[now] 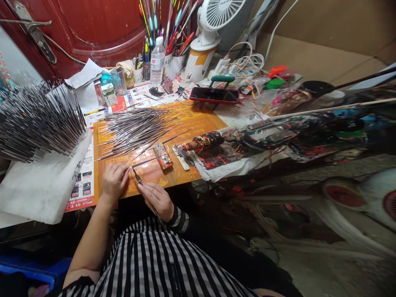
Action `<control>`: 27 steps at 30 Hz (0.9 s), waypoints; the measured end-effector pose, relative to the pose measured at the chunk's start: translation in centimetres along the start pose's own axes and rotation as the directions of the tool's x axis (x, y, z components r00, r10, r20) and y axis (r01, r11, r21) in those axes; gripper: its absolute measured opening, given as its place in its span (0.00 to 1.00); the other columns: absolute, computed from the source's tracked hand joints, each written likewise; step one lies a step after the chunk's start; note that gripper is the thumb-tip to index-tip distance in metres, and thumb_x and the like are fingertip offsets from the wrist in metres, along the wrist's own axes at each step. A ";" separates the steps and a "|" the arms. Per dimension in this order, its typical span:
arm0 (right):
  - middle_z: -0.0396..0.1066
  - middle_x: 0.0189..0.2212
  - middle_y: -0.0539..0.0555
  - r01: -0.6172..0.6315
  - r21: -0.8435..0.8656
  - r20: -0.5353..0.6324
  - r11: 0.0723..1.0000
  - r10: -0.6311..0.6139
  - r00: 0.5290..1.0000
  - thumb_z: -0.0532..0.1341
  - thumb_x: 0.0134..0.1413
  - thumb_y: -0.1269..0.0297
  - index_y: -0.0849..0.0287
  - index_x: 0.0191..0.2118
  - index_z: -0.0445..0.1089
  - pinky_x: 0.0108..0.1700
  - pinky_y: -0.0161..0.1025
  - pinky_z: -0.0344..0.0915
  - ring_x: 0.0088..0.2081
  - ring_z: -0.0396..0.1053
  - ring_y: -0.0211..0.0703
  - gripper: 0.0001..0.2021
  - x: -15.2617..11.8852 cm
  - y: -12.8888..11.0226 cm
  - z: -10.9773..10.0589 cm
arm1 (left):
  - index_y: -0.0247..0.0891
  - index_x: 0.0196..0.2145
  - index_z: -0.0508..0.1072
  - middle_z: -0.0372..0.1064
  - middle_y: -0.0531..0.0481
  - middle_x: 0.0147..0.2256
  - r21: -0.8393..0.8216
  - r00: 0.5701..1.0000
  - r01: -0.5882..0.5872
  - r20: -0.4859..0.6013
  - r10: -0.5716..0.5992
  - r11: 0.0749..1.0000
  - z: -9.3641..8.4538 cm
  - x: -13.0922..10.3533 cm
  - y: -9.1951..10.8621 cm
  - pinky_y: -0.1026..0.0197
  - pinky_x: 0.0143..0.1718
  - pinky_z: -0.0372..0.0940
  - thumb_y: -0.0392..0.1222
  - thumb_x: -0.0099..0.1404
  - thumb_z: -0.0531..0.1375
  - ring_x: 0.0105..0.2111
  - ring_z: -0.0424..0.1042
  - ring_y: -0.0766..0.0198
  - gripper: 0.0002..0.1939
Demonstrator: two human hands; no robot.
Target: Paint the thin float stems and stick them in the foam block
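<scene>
My left hand [115,180] is closed, pinching the near end of a thin dark rod [144,163]. That rod runs to the right over a small paint-stained block [163,156]. In my right hand [158,201] is a slim dark pen-like tool [137,176], gripped between closed fingers. Its tip meets or nearly meets the rod just beside my left fingertips; which one I cannot tell. Behind my hands, a loose pile of thin grey rods [136,127] lies on the orange mat [102,173]. A pale flat strip [181,157] sits right of the block.
Many dark rods [37,123] stand upright in a white foam block [40,185] at left. Further back are a water bottle [157,62], a phone [214,95] on a stand and a white fan [213,20]. A paint-crusted tool with a wooden part [193,145] lies at right.
</scene>
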State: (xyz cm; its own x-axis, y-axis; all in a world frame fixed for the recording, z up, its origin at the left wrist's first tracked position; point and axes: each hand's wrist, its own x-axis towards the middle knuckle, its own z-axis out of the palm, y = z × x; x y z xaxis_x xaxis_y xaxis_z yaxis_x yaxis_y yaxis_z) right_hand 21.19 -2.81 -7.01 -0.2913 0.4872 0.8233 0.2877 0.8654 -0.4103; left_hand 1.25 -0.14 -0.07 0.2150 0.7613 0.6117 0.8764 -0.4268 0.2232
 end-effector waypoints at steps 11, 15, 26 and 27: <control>0.77 0.49 0.61 -0.006 -0.016 0.009 1.000 0.006 1.000 0.57 0.63 0.78 0.60 0.68 0.58 0.51 0.49 0.77 0.52 0.75 0.49 0.29 -0.1 0.0 0.0 | 0.39 0.39 0.75 0.76 0.48 0.35 0.015 0.999 -0.041 -0.025 0.041 0.999 0.0 0.0 0.0 0.57 0.41 0.65 0.38 0.70 0.59 0.36 0.70 0.60 0.04; 0.77 0.49 0.61 -0.003 -0.011 0.015 1.000 0.003 1.000 0.57 0.63 0.78 0.60 0.68 0.57 0.50 0.48 0.77 0.51 0.76 0.49 0.29 -0.2 0.0 -0.1 | 0.40 0.39 0.75 0.76 0.48 0.35 0.003 1.000 -0.016 -0.012 0.017 1.000 0.0 0.0 0.0 0.56 0.41 0.65 0.39 0.70 0.58 0.35 0.71 0.60 0.05; 0.78 0.47 0.61 0.016 -0.002 -0.008 1.000 -0.016 1.000 0.59 0.61 0.79 0.62 0.68 0.58 0.49 0.47 0.78 0.50 0.76 0.49 0.30 0.2 -0.1 -0.2 | 0.40 0.40 0.76 0.76 0.47 0.35 -0.018 1.000 -0.001 -0.014 0.001 1.000 0.0 -0.1 -0.1 0.55 0.41 0.66 0.39 0.70 0.58 0.36 0.72 0.60 0.06; 0.78 0.47 0.61 0.019 -0.006 -0.005 1.000 -0.019 1.000 0.59 0.61 0.79 0.62 0.68 0.57 0.49 0.48 0.78 0.50 0.76 0.49 0.30 0.2 -0.1 -0.2 | 0.40 0.40 0.76 0.76 0.47 0.36 -0.017 1.000 -0.004 -0.013 0.004 1.000 0.0 -0.1 -0.1 0.55 0.41 0.66 0.39 0.70 0.58 0.36 0.71 0.60 0.06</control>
State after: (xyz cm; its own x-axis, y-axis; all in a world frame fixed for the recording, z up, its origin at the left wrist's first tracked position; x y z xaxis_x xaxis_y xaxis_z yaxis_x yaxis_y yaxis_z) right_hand 21.27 -2.82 -6.73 -0.2920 0.4704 0.8327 0.2876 0.8736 -0.3926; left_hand 1.17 -0.20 -0.18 0.2128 0.7529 0.6228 0.8680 -0.4383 0.2333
